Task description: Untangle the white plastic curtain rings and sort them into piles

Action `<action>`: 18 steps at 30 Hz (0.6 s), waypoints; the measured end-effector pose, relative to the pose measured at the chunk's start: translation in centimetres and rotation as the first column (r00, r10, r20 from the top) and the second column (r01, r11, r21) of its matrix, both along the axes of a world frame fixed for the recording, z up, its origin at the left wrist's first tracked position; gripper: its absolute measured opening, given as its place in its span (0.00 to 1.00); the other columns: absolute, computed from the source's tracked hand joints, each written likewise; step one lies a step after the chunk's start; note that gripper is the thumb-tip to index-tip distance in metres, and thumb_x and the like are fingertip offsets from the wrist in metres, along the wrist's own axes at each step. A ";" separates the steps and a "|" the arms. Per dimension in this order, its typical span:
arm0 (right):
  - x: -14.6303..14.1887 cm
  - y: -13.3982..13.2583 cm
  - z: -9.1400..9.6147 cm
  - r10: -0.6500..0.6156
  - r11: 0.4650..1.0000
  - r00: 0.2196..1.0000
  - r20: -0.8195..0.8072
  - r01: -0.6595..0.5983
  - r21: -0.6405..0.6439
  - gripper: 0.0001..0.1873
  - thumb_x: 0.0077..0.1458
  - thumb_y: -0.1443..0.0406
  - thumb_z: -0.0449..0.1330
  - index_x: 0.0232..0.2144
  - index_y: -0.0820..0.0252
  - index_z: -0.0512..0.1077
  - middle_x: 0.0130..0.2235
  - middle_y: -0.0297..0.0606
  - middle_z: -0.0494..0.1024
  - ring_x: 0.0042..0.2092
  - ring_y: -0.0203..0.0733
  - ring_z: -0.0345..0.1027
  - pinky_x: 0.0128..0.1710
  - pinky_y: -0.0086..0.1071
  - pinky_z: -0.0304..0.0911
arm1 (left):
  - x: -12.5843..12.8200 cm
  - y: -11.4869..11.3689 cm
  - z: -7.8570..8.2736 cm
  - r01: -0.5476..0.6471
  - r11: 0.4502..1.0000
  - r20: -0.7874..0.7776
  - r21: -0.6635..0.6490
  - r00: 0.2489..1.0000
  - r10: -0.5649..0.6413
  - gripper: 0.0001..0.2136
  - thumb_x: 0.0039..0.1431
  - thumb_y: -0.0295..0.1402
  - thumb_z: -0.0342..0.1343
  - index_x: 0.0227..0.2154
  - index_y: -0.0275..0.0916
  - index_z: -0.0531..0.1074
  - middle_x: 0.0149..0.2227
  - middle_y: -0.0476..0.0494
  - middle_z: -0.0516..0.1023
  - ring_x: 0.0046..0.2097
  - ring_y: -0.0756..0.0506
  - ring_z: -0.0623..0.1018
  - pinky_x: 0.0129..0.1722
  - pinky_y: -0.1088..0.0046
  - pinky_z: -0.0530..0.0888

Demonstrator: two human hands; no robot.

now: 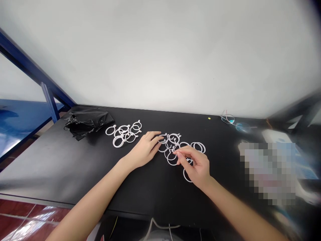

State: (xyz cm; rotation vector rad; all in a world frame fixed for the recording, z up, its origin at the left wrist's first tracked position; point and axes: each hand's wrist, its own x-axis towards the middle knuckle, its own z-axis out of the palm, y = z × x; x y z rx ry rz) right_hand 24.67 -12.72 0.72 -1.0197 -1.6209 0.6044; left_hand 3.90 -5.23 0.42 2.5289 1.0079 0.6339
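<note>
My left hand [147,149] lies over the left edge of a loose group of white curtain rings [174,134], its fingers stretched out and touching the nearest ones. Each ring carries a small eyelet. Over the right part of that group, my right hand [194,164] is closed in a pinch, thumb against forefinger, at the eyelet of a white curtain ring [172,164]. Part of the grip is hidden by the fingers. Further rings lie beside and beneath the right hand. Left of my left hand rests a second cluster of white curtain rings [114,142], partly overlapping.
A crumpled, torn black plastic bag [101,118] lies at the back left of the black table [147,194]. Eyeglasses [235,124] rest at the back right, near a yellow speck [209,118]. A blurred package [268,174] sits at the right. Blue metal bars [50,100] stand left.
</note>
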 end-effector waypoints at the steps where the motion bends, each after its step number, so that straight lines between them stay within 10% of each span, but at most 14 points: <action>1: 0.0 0.0 0.0 -0.002 1.000 1.000 0.001 0.002 -0.001 0.07 0.59 0.71 0.57 0.35 0.58 0.75 0.33 0.38 0.79 0.26 0.35 0.70 0.27 0.33 0.70 | 0.2 -0.1 -0.2 0.013 1.000 -0.012 -0.008 1.000 -0.013 0.14 0.68 0.30 0.44 0.52 0.38 0.68 0.58 0.36 0.67 0.58 0.39 0.67 0.57 0.56 0.68; 12: 0.0 0.0 0.1 0.002 1.000 1.000 0.010 -0.002 0.029 0.07 0.59 0.73 0.58 0.35 0.58 0.74 0.31 0.37 0.78 0.26 0.35 0.69 0.27 0.32 0.69 | 0.6 -0.2 -0.5 0.014 0.995 0.160 -0.100 0.987 0.002 0.07 0.66 0.30 0.49 0.39 0.38 0.72 0.50 0.38 0.73 0.50 0.42 0.74 0.51 0.61 0.73; 18: 0.0 0.1 -0.3 -0.039 0.999 0.999 -0.021 0.039 0.004 0.08 0.59 0.72 0.58 0.38 0.57 0.74 0.33 0.37 0.79 0.25 0.34 0.70 0.28 0.32 0.70 | 0.8 -0.6 0.6 0.052 0.902 0.576 -0.428 0.785 0.228 0.08 0.64 0.35 0.55 0.39 0.37 0.75 0.47 0.39 0.76 0.49 0.44 0.77 0.51 0.66 0.73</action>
